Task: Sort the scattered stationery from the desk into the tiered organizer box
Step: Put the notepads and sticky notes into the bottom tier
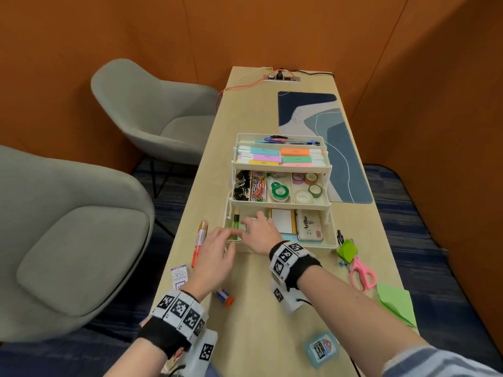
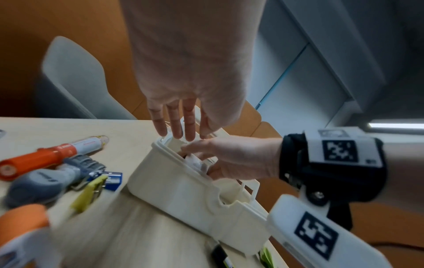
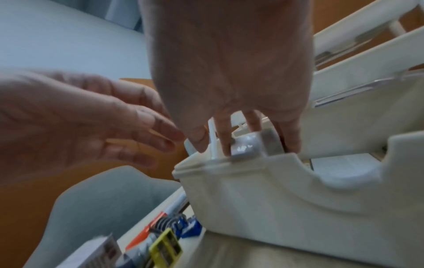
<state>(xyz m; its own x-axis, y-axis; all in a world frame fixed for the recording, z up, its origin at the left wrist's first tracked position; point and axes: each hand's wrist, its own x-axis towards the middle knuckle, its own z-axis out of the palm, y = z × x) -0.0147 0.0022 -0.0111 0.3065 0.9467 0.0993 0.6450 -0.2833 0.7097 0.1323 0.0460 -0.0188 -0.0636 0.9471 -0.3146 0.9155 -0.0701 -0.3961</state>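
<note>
The cream tiered organizer box (image 1: 313,244) stands open on the desk, its three trays stepped back. My right hand (image 1: 255,223) reaches into the left end of the bottom tray, and its fingers (image 3: 226,143) pinch a small plastic-wrapped white block (image 3: 249,146) at the box's rim. The same block (image 2: 195,162) shows in the left wrist view under that hand. My left hand (image 1: 227,235) hovers at the box's front left corner with its fingers (image 2: 176,125) straight and holding nothing. A green marker (image 1: 235,221), a notepad (image 1: 283,221) and an Artline pad (image 1: 310,225) lie in the bottom tray.
On the desk lie an orange-capped marker (image 1: 200,242), an ink box (image 1: 178,276), a small blue and orange item (image 1: 224,296), pink scissors (image 1: 362,273), green paper (image 1: 397,303) and a glue bottle (image 1: 321,349). A desk mat (image 1: 340,148) lies behind the box. Grey chairs (image 1: 68,240) stand to the left.
</note>
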